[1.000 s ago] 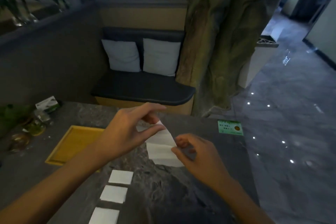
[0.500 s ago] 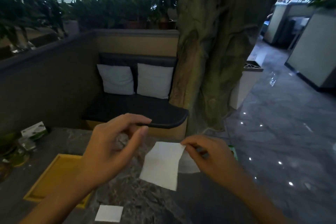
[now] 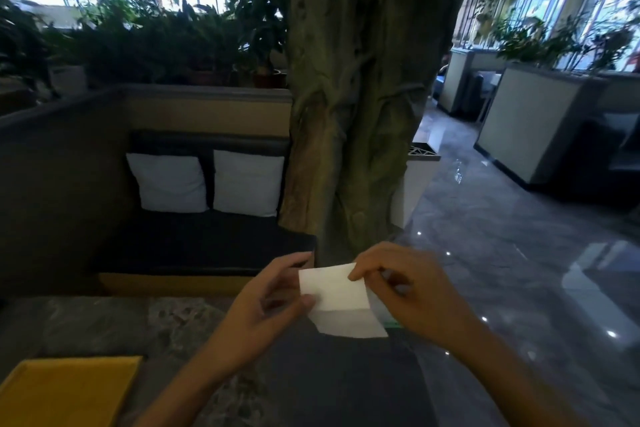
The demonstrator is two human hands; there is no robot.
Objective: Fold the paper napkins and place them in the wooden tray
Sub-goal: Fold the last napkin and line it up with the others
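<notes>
A white paper napkin (image 3: 337, 302) is held up above the dark marble table (image 3: 104, 326), partly folded with a crease across its lower third. My left hand (image 3: 266, 308) pinches its left edge between thumb and fingers. My right hand (image 3: 412, 291) pinches its top right corner. The yellow wooden tray (image 3: 65, 392) lies at the lower left of the table, with nothing visible in it. The folded napkins seen earlier on the table are out of frame.
A thick tree trunk (image 3: 356, 97) rises just beyond the table's far edge. A dark bench with two white cushions (image 3: 207, 180) sits behind the table. Polished floor (image 3: 519, 253) opens to the right. A green label (image 3: 391, 323) peeks from under the napkin.
The view has tilted upward, so the folded napkins left the frame. My left hand has come back onto the napkin, and both hands now hold it, folded over once.
</notes>
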